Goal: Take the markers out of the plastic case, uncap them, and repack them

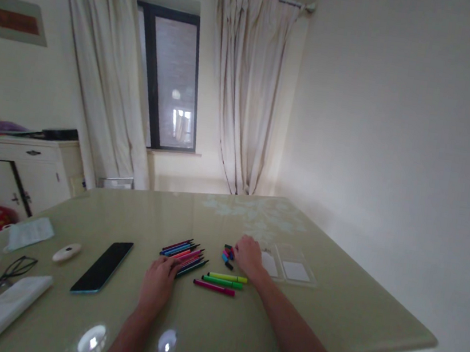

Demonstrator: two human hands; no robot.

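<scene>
My left hand (159,281) rests at the near side of a bunch of felt-tip pens (184,252), its fingers bent against them. The pens are blue, red, pink and dark, lying side by side with narrow dark tips to the right. My right hand (249,256) is curled over the right edge of a small heap of pen caps (227,254) in black, blue and pink; its fingertips are partly hidden. Between the hands, nearer to me, lie a yellow-green pen (227,278), a green pen (222,282) and a magenta pen (214,287).
A clear plastic case (296,270) with white inserts lies beyond my right wrist. Leftward on the table (110,333) are a phone (102,267), a white oval object (66,252), a face mask (31,234), glasses (5,279) and a long white object (0,312). A wall (396,134) borders the right.
</scene>
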